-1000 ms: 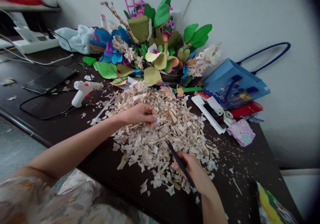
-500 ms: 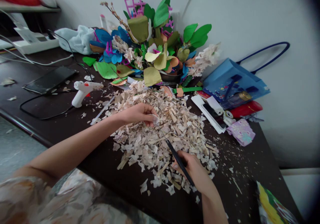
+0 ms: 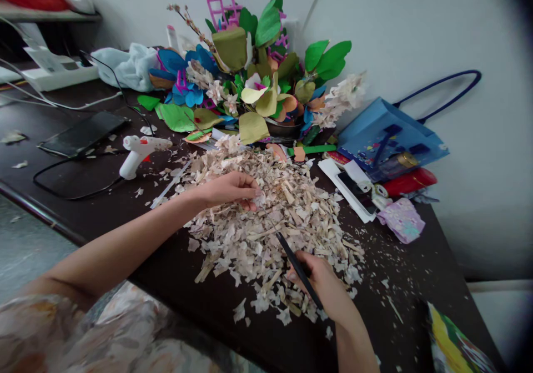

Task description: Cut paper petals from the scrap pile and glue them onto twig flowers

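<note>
Bent over a dark table (image 3: 179, 273), a person worked a pale scrap (image 3: 260, 200) above a broad heap of shreds (image 3: 245, 245), as I watched from a remote post through the head camera. The left hand (image 3: 233, 188) was closed, thumb and fingers pinching the scrap over the heap's middle. The right hand (image 3: 318, 277) was wrapped around a slim black tool (image 3: 296, 263), perhaps tweezers, its thin end aimed up at the scrap; I could not tell whether the two touched.

Little had changed over the last second: the left fingertips had drawn slightly away from the tool, and the scrap sat a touch farther left, while the right hand and the tool had barely shifted. I judged it a small adjustment within fine handwork, with neither hold given up and the scrap not yet set down.

Behind the heap stood a crowded arrangement of craft flowers (image 3: 268, 102). A white glue gun (image 3: 137, 154) rested to the left, near a dark tablet (image 3: 85, 133). To the right, a blue bag (image 3: 383, 126) leaned near a phone (image 3: 356, 190) and a lilac pouch (image 3: 402, 218).
</note>
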Demonstrator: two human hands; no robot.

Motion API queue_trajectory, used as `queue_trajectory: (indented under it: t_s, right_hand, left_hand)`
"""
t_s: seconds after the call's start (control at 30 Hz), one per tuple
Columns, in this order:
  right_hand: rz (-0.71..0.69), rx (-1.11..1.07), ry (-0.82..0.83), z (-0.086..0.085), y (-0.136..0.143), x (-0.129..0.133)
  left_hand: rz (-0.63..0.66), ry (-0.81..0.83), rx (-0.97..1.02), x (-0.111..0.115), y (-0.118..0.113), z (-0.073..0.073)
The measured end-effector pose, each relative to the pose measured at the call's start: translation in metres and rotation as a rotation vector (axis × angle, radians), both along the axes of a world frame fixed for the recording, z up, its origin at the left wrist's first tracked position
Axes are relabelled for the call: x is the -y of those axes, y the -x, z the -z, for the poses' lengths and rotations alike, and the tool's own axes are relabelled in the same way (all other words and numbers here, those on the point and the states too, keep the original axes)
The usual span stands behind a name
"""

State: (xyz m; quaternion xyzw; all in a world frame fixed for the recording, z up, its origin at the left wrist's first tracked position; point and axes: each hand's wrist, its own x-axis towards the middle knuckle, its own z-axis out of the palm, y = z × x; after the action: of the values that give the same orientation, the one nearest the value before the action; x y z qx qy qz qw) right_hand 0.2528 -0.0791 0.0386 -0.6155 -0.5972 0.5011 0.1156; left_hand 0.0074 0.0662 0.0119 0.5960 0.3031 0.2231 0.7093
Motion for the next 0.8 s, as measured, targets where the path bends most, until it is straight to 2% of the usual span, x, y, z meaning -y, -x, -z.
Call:
queue_trajectory:
  t_s: [0.3, 0.6, 0.8]
  right_hand:
    - [-0.042, -0.062, -0.041, 0.02, -0.005, 0.005]
    - [-0.037, -0.017, 0.002, 0.002, 0.002, 0.001]
    - [-0.004, -0.018, -0.016, 0.015, 0.0, 0.002]
  left_hand:
    - [-0.002, 0.019, 0.002, 0.002, -0.001, -0.005]
    - [-0.016, 0.007, -0.008, 0.004, -0.004, -0.005]
    - [-0.039, 0.007, -0.03, 0.005, -0.005, -0.005]
